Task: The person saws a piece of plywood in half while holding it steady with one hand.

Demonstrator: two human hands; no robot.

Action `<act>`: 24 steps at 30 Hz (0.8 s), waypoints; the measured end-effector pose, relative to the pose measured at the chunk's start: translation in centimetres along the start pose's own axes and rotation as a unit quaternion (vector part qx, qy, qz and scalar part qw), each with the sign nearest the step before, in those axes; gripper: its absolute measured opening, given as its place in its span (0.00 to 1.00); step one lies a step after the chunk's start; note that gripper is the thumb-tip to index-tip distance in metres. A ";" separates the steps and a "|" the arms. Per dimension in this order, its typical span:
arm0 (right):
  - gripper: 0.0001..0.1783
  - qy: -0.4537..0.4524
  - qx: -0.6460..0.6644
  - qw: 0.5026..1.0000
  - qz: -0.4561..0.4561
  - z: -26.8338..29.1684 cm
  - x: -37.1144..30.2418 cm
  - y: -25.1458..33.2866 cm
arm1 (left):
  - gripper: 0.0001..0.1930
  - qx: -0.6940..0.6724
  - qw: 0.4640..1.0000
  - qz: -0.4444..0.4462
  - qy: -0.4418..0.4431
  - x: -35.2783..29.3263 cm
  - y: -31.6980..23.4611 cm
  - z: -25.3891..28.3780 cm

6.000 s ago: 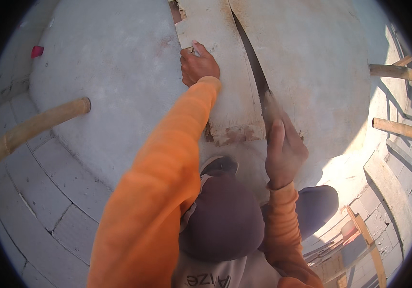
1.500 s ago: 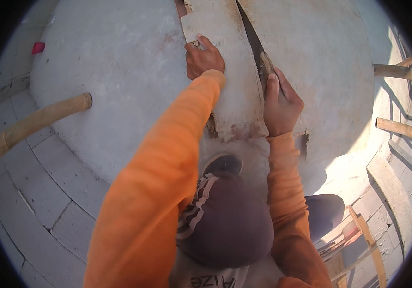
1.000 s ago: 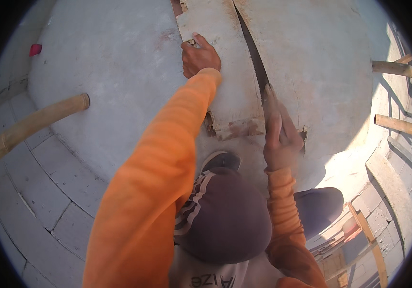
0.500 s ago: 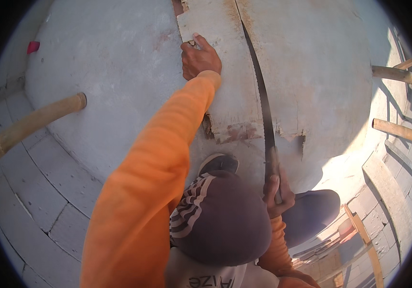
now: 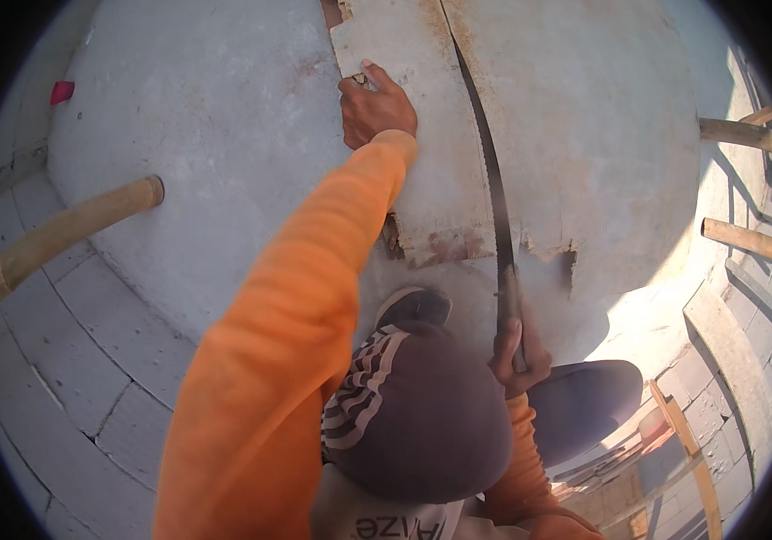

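Note:
My left hand [image 5: 377, 112], in an orange sleeve, is closed on the left edge of a worn plywood board [image 5: 444, 153], with its fingers curled at a broken spot. The board's lower end is ragged and splintered. My right hand [image 5: 521, 346] grips a handsaw [image 5: 487, 153] at its handle end. The long dark blade runs away from me along a narrow slit in the wood, its toothed edge facing left. Plywood with a chipped end [image 5: 602, 162] lies to the right of the blade.
Below the hands are my bent knee [image 5: 417, 414] and a dark shoe [image 5: 413, 306]. A bamboo pole [image 5: 71, 229] juts in at the left, and more poles [image 5: 746, 241] at the right. Block walls [image 5: 89, 360] flank the floor. A small red object [image 5: 62, 92] lies at the far left.
My right hand and the saw handle have shifted slightly away from me along the slit. My left hand keeps its place on the board.

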State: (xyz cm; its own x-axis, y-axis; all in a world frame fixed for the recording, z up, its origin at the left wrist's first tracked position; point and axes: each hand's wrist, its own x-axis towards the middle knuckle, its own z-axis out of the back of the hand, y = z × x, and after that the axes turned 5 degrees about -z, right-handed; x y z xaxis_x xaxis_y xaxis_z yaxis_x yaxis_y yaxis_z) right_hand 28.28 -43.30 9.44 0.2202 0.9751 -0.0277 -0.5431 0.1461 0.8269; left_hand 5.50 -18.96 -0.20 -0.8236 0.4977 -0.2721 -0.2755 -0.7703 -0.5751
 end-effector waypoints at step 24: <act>0.17 0.010 0.031 0.999 0.001 -1.9 2.6 -0.5 | 0.35 0.017 1.000 0.017 0.004 0.1 -0.7 0.7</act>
State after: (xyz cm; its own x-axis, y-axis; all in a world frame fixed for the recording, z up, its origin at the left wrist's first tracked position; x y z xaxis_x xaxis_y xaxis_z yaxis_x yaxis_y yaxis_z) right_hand 27.60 -40.52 7.95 0.2018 0.9787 -0.0370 -0.4928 0.1341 0.8597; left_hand 5.23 -18.67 0.73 -0.8285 0.4739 -0.2983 -0.2642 -0.8005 -0.5380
